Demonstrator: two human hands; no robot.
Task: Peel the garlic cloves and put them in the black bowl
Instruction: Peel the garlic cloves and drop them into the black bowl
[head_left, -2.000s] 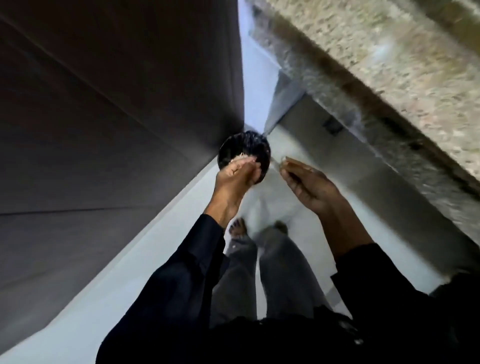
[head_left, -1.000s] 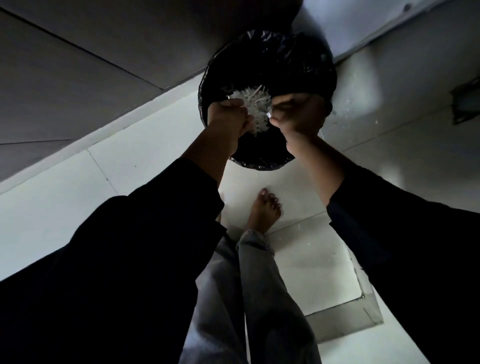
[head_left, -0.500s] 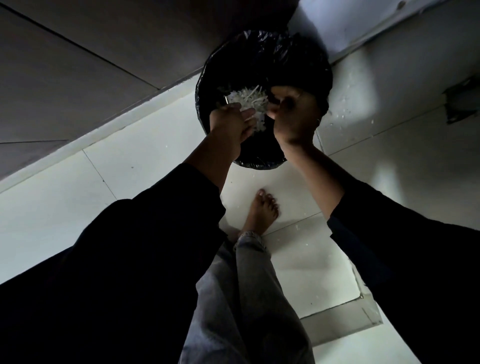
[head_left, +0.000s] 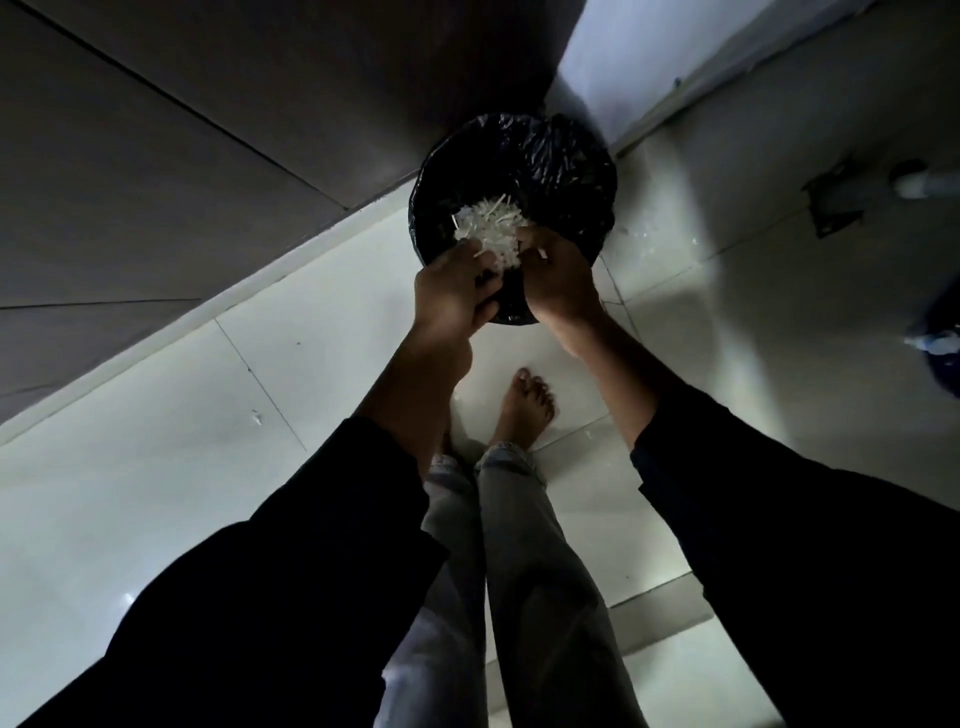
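the floor (head_left: 156, 493) under you is pale, shiny tile, and a dark wall or cabinet (head_left: 208, 104) stands at its far edge. your bare foot (head_left: 522, 405) stands on the tile, below your hands. a bin with a black bag (head_left: 561, 166) sits in the corner by that wall, and a few white flakes lie on the tile near it.

both your hands are over the bin. your left hand (head_left: 452, 293) and right hand (head_left: 558, 283) are side by side, fingers curled around a white heap of garlic skins (head_left: 488, 228), tipping it in. i think the skins are very light, dry and crumbly, so they may float or stick to your fingers; cup them from below and rub your hands together low in the bag.

no garlic cloves and no black bowl show here, so i cannot tell where they are.
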